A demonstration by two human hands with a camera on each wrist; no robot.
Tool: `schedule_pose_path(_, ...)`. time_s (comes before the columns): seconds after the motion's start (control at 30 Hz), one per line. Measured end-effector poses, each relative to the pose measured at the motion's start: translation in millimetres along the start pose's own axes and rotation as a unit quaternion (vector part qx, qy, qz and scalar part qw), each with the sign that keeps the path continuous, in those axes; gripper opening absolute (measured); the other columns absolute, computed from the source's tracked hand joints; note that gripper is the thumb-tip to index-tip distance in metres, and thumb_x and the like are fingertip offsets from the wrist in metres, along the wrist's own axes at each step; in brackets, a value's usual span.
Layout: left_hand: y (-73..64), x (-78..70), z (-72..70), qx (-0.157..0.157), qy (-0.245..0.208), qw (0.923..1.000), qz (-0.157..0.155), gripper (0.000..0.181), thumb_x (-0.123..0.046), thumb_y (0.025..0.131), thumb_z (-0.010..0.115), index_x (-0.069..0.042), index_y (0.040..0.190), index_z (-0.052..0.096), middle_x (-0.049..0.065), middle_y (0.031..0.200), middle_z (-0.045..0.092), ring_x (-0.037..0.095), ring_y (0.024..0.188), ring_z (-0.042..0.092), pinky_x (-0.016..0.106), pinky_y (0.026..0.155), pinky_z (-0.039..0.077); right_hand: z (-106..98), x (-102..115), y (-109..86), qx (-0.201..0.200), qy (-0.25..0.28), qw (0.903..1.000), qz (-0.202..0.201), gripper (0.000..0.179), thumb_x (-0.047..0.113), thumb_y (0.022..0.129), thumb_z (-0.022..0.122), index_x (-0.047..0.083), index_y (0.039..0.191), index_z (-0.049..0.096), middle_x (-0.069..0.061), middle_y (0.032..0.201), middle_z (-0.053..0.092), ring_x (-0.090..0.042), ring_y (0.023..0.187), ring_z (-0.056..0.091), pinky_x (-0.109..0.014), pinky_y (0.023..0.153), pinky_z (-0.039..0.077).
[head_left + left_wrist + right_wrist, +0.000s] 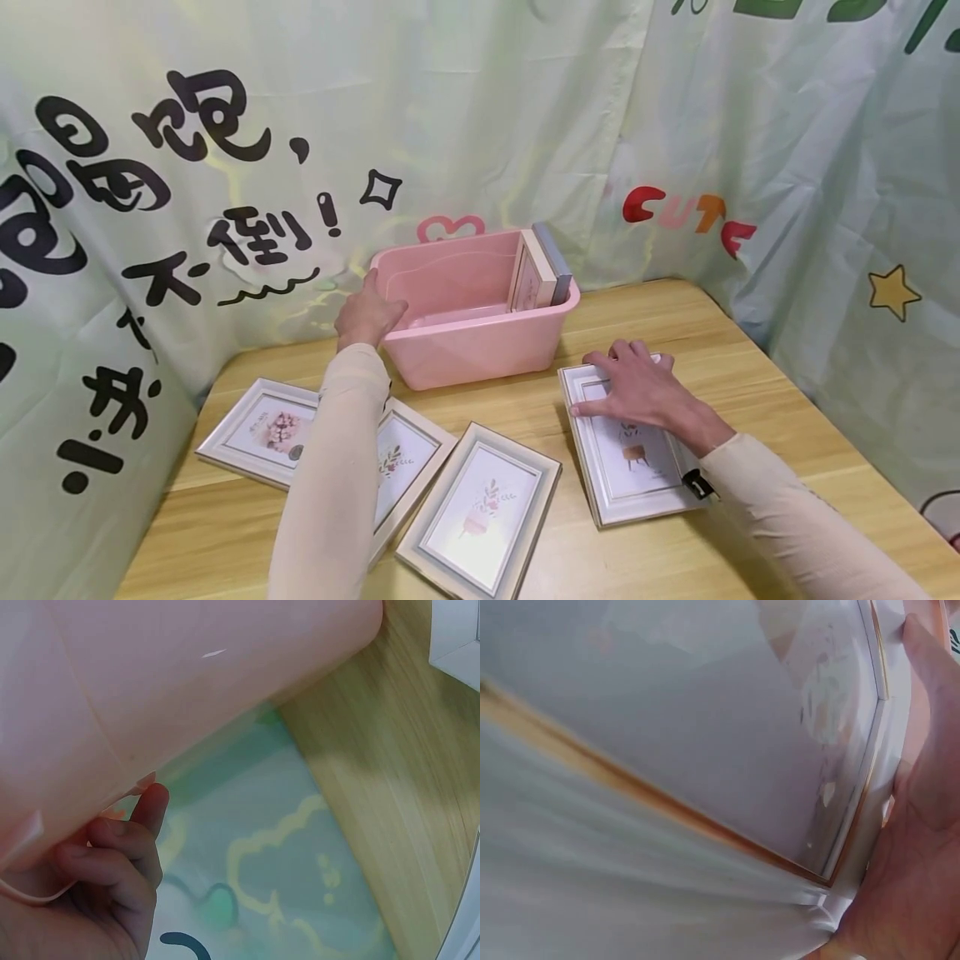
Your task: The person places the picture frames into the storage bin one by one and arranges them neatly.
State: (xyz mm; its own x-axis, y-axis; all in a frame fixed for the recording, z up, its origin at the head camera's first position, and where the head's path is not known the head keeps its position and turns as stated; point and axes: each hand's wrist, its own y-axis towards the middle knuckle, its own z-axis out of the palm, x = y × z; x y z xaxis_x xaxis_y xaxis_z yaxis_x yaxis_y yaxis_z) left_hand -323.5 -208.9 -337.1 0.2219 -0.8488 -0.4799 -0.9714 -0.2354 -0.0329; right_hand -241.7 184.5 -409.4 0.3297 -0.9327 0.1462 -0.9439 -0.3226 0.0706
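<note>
My left hand [369, 312] holds the left rim of a pink plastic bin [480, 350], thumb on the inner side. In the left wrist view its curled fingers [120, 855] show under the rim. At the right of the table, my right hand [641, 387] grips a white picture frame [633, 479] near its top, with the thumb at the left edge and fingers over the upper edge. A potted-plant print shows behind its pane. Inside the bin, a cream frame [531, 279] and a grey-blue one [555, 262] stand upright against the right end.
Three more frames lie face up on the wooden table [690, 325]: a white frame with a pink flower print [258, 429], one partly under my left forearm [408, 454], and a cream one [487, 508] in front. A printed curtain [510, 108] hangs behind the table.
</note>
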Motion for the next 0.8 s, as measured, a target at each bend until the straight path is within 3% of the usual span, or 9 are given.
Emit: schedule_pose_path(0.8,-1.2,0.9,0.3,-0.007,0.007,0.9999,0.007,0.087,-0.045,0.084,0.052,-0.022,0.157,0.010,0.029,0.137,0.050,0.046,0.115,0.056,0.060,0.093,0.045,-13,3,-3.6,-0.082,-0.020,0.9964,0.009,0.100,0.093,0.058,0.051,0.025,0.131,0.057,-0.015,0.114,0.052,-0.037,0.111,0.041,-0.068,0.079,0.035)
